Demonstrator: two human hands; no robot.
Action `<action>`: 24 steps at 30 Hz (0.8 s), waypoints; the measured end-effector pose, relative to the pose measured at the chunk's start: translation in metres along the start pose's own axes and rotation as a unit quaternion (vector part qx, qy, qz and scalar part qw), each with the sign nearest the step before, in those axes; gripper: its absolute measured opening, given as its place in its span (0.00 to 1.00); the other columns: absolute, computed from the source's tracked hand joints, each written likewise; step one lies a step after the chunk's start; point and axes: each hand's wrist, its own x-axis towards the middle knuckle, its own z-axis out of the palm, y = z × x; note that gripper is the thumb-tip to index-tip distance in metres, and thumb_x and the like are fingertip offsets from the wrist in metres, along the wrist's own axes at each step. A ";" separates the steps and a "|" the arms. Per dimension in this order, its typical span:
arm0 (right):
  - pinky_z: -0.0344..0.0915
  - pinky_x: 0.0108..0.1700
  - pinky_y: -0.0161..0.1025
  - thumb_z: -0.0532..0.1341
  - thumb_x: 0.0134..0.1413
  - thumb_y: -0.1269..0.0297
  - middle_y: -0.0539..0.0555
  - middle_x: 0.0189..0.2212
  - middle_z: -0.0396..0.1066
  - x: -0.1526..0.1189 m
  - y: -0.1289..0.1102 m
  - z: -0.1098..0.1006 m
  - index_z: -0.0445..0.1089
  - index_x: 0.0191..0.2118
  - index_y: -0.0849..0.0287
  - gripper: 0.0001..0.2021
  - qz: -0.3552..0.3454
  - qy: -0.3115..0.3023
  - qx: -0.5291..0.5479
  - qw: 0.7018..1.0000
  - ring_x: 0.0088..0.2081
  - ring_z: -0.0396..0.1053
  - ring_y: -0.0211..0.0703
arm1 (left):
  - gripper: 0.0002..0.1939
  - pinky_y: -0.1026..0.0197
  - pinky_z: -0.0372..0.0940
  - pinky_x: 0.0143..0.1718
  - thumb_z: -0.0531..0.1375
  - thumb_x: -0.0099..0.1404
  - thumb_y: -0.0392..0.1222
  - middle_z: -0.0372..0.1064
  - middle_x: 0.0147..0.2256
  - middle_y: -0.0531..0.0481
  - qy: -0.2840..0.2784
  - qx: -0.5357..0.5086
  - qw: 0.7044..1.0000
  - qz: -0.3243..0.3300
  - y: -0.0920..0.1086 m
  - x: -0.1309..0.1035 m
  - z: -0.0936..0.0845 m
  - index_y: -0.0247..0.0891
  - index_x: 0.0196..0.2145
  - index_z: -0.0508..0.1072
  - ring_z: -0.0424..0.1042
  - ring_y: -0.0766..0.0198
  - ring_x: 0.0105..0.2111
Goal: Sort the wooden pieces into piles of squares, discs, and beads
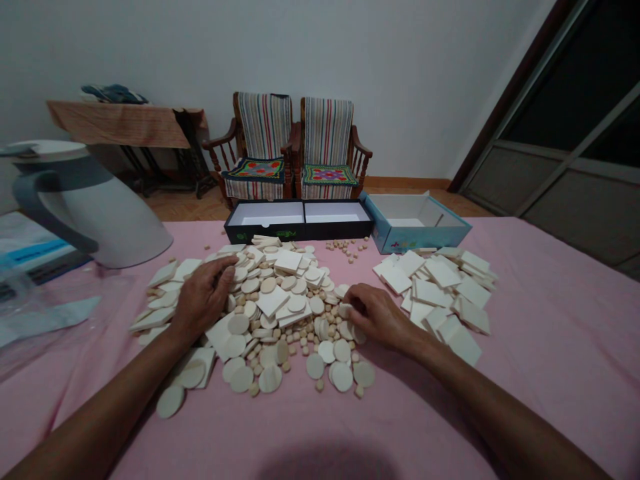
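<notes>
Pile [273,302]: wooden discs [271,379], squares [288,261], cubes [305,349], in front of black box [333,231].
Left hand [204,298]: fingers slightly bent over pile; grip cannot be told.
Right hand [377,317]: fingers curled against discs; hold unclear.
Risk: loose stacking; a sweep could slide squares, scatter cubes.
Black box print: green, illegible.
Blue box [425,238], right of black box: print illegible.
</notes>
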 end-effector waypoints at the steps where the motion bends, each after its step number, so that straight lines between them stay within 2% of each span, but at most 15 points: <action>1: 0.57 0.34 0.35 0.58 0.54 0.73 0.51 0.28 0.67 0.000 -0.002 -0.001 0.66 0.32 0.60 0.02 0.010 0.007 0.032 0.999 0.31 0.63 0.38 | 0.24 0.51 0.63 0.53 0.46 0.70 0.56 0.72 0.50 0.44 -0.001 -0.001 1.000 -0.001 0.000 0.000 0.000 0.40 0.49 0.71 0.70 0.52 0.51; 4: 0.59 0.32 0.33 0.57 0.56 0.73 0.50 0.29 0.70 0.001 -0.007 0.000 0.68 0.37 0.60 0.05 0.021 -0.028 0.165 0.986 0.30 0.65 0.36 | 0.23 0.51 0.63 0.53 0.46 0.69 0.56 0.72 0.50 0.45 -0.001 -0.002 1.000 -0.010 0.002 0.000 0.000 0.41 0.49 0.71 0.70 0.53 0.51; 6: 0.61 0.33 0.33 0.56 0.56 0.73 0.50 0.31 0.71 0.001 -0.007 0.005 0.68 0.41 0.59 0.08 0.012 -0.041 0.208 0.977 0.31 0.66 0.36 | 0.23 0.52 0.63 0.53 0.46 0.69 0.57 0.72 0.50 0.46 -0.003 -0.002 1.000 -0.014 0.003 0.000 0.000 0.42 0.49 0.71 0.69 0.53 0.51; 10: 0.61 0.39 0.36 0.57 0.52 0.79 0.53 0.34 0.71 0.002 -0.002 0.013 0.70 0.38 0.60 0.10 -0.026 0.014 0.096 0.995 0.36 0.66 0.39 | 0.24 0.53 0.63 0.53 0.45 0.69 0.57 0.72 0.50 0.46 -0.002 0.000 1.000 -0.012 0.001 0.000 0.000 0.42 0.49 0.71 0.70 0.54 0.51; 14: 0.59 0.40 0.36 0.57 0.52 0.79 0.54 0.35 0.69 0.003 0.000 0.018 0.69 0.39 0.60 0.10 -0.047 -0.025 0.025 0.998 0.37 0.65 0.40 | 0.25 0.52 0.64 0.53 0.45 0.70 0.57 0.72 0.50 0.45 -0.004 0.000 1.000 -0.009 -0.003 -0.001 0.001 0.40 0.50 0.71 0.70 0.53 0.51; 18: 0.58 0.40 0.36 0.57 0.53 0.76 0.54 0.35 0.69 0.005 -0.005 0.018 0.68 0.37 0.60 0.07 -0.041 -0.043 -0.005 0.998 0.37 0.65 0.41 | 0.24 0.52 0.63 0.53 0.45 0.70 0.57 0.72 0.50 0.44 -0.001 0.002 1.000 -0.006 -0.003 -0.001 0.001 0.40 0.50 0.71 0.70 0.53 0.51; 21: 0.57 0.36 0.35 0.57 0.51 0.76 0.52 0.33 0.68 0.007 -0.003 0.012 0.66 0.35 0.59 0.06 -0.031 -0.020 -0.006 0.999 0.34 0.64 0.39 | 0.24 0.51 0.63 0.53 0.45 0.70 0.56 0.72 0.50 0.44 -0.001 0.001 1.000 -0.003 -0.002 -0.001 0.000 0.40 0.50 0.71 0.69 0.52 0.52; 24: 0.57 0.33 0.34 0.58 0.46 0.77 0.50 0.29 0.67 0.011 0.006 0.002 0.65 0.32 0.59 0.07 0.021 0.005 0.005 1.000 0.30 0.64 0.37 | 0.24 0.51 0.63 0.54 0.45 0.70 0.56 0.72 0.50 0.44 -0.002 0.003 1.000 -0.001 -0.001 -0.001 0.000 0.40 0.50 0.71 0.69 0.52 0.52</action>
